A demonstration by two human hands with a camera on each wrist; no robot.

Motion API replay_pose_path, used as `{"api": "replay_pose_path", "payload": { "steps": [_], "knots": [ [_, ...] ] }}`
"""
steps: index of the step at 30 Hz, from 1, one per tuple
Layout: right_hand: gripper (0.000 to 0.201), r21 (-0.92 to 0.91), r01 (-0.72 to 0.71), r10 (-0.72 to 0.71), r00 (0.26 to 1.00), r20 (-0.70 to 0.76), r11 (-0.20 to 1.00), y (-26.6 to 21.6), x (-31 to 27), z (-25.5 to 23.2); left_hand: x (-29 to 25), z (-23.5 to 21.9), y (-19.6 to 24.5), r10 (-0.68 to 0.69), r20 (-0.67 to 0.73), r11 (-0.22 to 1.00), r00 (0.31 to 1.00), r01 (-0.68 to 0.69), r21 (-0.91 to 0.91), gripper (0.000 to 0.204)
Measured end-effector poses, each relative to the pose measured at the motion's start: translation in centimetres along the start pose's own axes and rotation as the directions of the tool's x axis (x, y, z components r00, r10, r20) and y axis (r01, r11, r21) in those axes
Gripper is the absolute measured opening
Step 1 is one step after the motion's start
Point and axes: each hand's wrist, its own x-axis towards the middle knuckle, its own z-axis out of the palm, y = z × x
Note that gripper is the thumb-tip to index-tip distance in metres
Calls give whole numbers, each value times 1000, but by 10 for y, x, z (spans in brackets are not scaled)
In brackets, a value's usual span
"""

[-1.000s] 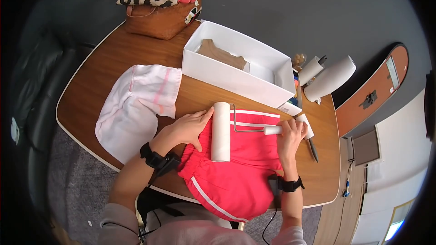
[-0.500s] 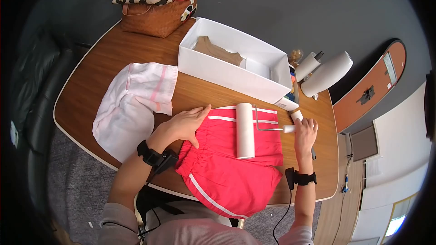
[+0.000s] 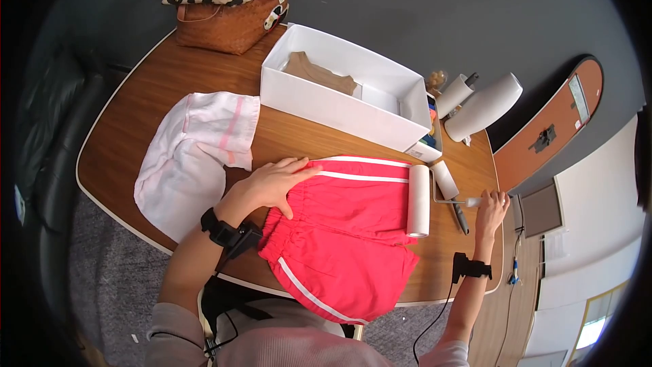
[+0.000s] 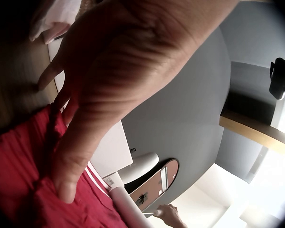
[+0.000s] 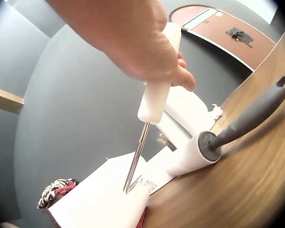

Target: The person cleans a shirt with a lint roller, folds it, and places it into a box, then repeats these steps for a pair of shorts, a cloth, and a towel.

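Red shorts (image 3: 346, 245) with white side stripes lie spread on the table. My left hand (image 3: 268, 187) rests on their gathered waistband, thumb and fingers spread; the left wrist view shows the thumb pressed on the red cloth. With my right hand (image 3: 492, 214) I grip the white handle (image 5: 159, 90) of a large lint roller. Its wide white roll (image 3: 419, 200) lies across the hem end of the shorts, joined to the handle by a bent metal rod (image 5: 137, 159). A smaller lint roller (image 5: 192, 156) with a grey handle lies on the wood just beyond.
A white box (image 3: 339, 113) holding a beige garment (image 3: 316, 73) stands behind the shorts. White cloth with pink stripes (image 3: 183, 177) lies to the left. At the back are a brown basket (image 3: 221, 32) with leopard-print fabric and a white vase (image 3: 485, 110). The table's edge runs near my right forearm.
The large lint roller has travelled right across the shorts, from near the waistband to the hem end, with my right hand on its handle. My left hand has stayed at the waistband.
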Motion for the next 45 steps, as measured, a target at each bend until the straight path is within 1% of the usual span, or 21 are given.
{"api": "replay_pose_path", "payload": {
  "steps": [1, 3, 4, 6, 8, 12, 13, 16, 18, 19, 20, 22, 24, 25, 26, 28, 31, 35, 39, 41, 45],
  "knots": [
    [3, 29, 9, -7, 998, -68, 1000, 8, -3, 2, 0, 1, -1, 0, 10, 1000, 1000, 0, 24, 102],
    [6, 29, -14, 15, 999, -43, 999, 20, -8, -2, -1, 2, -1, 1, 34, 997, 999, -3, 71, 90],
    [7, 28, -26, 27, 999, -31, 999, 25, -10, -6, 0, 1, 1, -20, 41, 997, 999, 17, 76, 88],
    [11, 66, -20, 28, 994, -106, 998, 35, -13, -16, -1, -3, 5, -62, 59, 994, 996, 56, 89, 83],
    [11, 94, -29, 43, 987, -152, 995, 45, -17, -28, -3, -7, 10, -133, 77, 982, 988, 121, 145, 84],
    [13, 123, -189, 207, 967, -150, 974, 42, -24, -65, -4, -16, 13, -296, 77, 926, 952, 266, 267, 86],
    [12, 123, -208, 225, 963, -147, 970, 36, -24, -75, -4, -17, 14, -329, 57, 902, 943, 295, 315, 87],
    [11, 234, -159, 192, 974, -124, 959, 7, -23, -100, 0, -19, 16, -411, 97, 857, 906, 347, 382, 88],
    [10, 352, -80, 133, 983, -129, 933, -27, -17, -120, -2, -12, 18, -246, 14, 889, 969, 220, 401, 90],
    [10, 400, -51, 113, 985, -133, 915, -44, -15, -128, -3, -10, 21, -155, -23, 897, 988, 151, 416, 91],
    [10, 448, -25, 96, 986, -138, 894, -62, -15, -135, -4, -8, 25, -67, 28, 950, 997, 55, 308, 93],
    [9, 526, 21, 60, 989, -137, 850, -91, -17, -144, -6, -5, 33, 115, 103, 990, 988, -122, 67, 96],
    [7, 567, 39, 36, 992, -120, 823, -116, -20, -148, -9, -8, 42, 14, 270, 978, 963, -70, 199, 102],
    [7, 575, 72, 10, 990, -139, 815, -128, -21, -148, -11, -7, 40, -42, 288, 956, 957, -45, 288, 107],
    [7, 580, 107, -16, 987, -160, 808, -135, -21, -147, -13, -4, 37, -50, 282, 958, 958, -34, 286, 108],
    [7, 552, 124, -41, 986, -159, 825, -139, -21, -145, -14, 0, 31, -60, 263, 960, 963, -16, 278, 112],
    [6, 505, 130, -80, 990, -118, 853, -135, -22, -135, -13, 3, 29, -66, 263, 956, 962, -14, 293, 116],
    [4, 454, 122, -108, 992, -58, 883, -115, -23, -126, -12, 4, 29, -84, 269, 944, 959, -10, 331, 118],
    [1, 381, 91, -89, 996, -24, 920, -88, -28, -106, -15, 4, 33, -114, 250, 939, 962, 22, 343, 120],
    [1, 335, 81, -73, 997, -36, 939, -72, -30, -96, -17, 6, 37, -135, 230, 930, 964, 43, 365, 121],
    [2, 245, 32, -24, 999, -36, 969, -37, -35, -75, -23, 6, 63, -283, 234, 880, 930, 155, 449, 122]
  ]
}}
